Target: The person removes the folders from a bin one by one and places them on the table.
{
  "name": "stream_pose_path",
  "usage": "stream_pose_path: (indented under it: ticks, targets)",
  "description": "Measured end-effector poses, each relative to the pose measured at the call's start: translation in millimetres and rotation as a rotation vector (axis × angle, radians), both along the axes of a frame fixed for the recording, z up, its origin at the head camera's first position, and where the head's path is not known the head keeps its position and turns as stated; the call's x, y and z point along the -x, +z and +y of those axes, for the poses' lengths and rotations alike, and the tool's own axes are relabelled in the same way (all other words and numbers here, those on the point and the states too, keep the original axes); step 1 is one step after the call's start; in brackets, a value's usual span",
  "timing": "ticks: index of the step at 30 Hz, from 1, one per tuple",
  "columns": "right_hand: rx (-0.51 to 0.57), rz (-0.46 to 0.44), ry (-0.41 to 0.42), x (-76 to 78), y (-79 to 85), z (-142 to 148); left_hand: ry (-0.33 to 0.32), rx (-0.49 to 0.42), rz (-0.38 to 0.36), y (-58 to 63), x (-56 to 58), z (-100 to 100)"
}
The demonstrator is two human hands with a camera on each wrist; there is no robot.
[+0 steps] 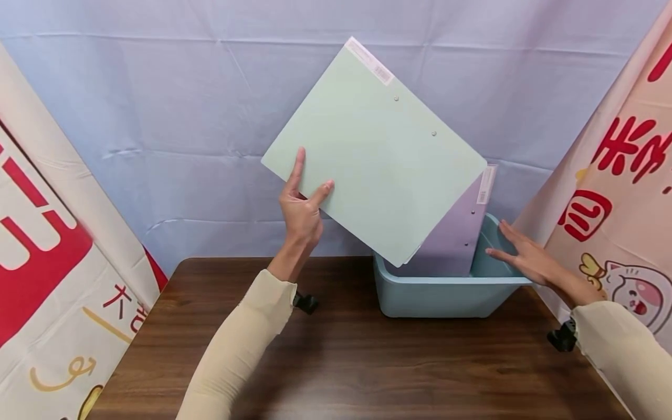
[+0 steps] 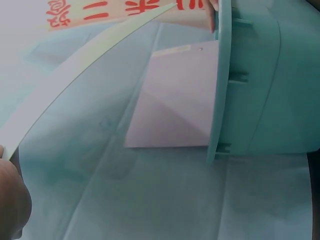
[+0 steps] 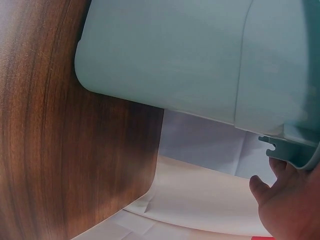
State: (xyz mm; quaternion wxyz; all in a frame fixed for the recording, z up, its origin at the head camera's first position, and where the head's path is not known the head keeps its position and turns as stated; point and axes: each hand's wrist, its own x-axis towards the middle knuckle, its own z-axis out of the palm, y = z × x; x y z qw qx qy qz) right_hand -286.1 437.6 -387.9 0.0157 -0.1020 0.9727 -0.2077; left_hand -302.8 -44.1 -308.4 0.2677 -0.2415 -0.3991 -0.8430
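Note:
My left hand (image 1: 301,213) holds a pale green clipboard (image 1: 373,151) by its lower left edge, thumb and a finger lying over the face. The clipboard is tilted in the air, its lower corner overlapping the bin's front left rim in the head view. Two rivets and a barcode label mark its upper right edge. A light purple clipboard (image 1: 451,242) stands leaning inside the blue-green bin (image 1: 436,297), partly hidden by the green one. At the bin's right end, my right hand (image 1: 530,256) rests at the rim with fingers extended; the right wrist view shows fingers (image 3: 259,189) beside that rim.
The bin stands on a dark wooden table (image 1: 336,361), near its back right edge. Behind the table hangs a pale blue cloth (image 1: 173,105). Printed cloths with red lettering hang at the left (image 1: 42,274) and right (image 1: 619,192).

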Motion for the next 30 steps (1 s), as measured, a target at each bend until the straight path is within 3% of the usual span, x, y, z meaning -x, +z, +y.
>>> stream_pose_path:
  ticks: [7, 30]
  targets:
    - [-0.002, -0.011, -0.012, 0.1, -0.8, 1, 0.003, 0.000, 0.024, 2.3, -1.9, -15]
    - [-0.005, -0.012, -0.013, 3.9, 0.5, 0, 0.049, 0.011, -0.063, 5.4, -17.7, -72]
